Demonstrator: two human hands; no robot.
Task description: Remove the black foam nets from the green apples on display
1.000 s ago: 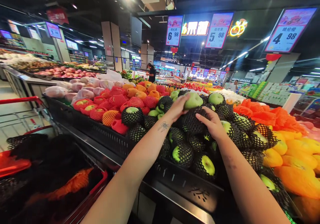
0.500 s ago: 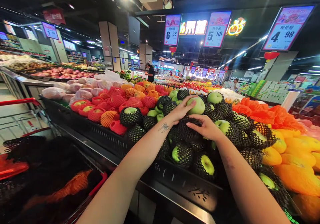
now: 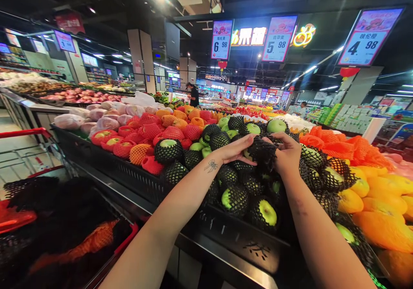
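Setting: supermarket produce hall, dark ceiling with hanging price signs (image 3: pixel 368 37) reading 6.98, 5.98 and 4.98.
Table: black crate-fronted fruit table (image 3: pixel 226 233) running from left to right across the view.
Green apples: heap of green apples in black foam nets (image 3: pixel 235 196) in the middle of the table, directly below both hands.
Left hand: left hand (image 3: pixel 234 150), palm turned up over the heap, fingers half curled against the netted apple from the left.
Right hand: right hand (image 3: pixel 288 153), fingers bent round the net's right side, pinching the black mesh.
Held thing: one green apple in a black net (image 3: pixel 260 151) between the two hands, just above the heap, only a sliver of green showing.
Left neighbours: apples in red and orange nets (image 3: pixel 151 136) beside the green heap.
Right neighbours: orange-yellow fruit (image 3: pixel 380 213) and loose orange nets (image 3: pixel 348 149).
Cart: red shopping cart (image 3: pixel 29 218) at lower left, holding black and orange nets.
Background: a person in dark clothes (image 3: pixel 194 95) at a far stand.
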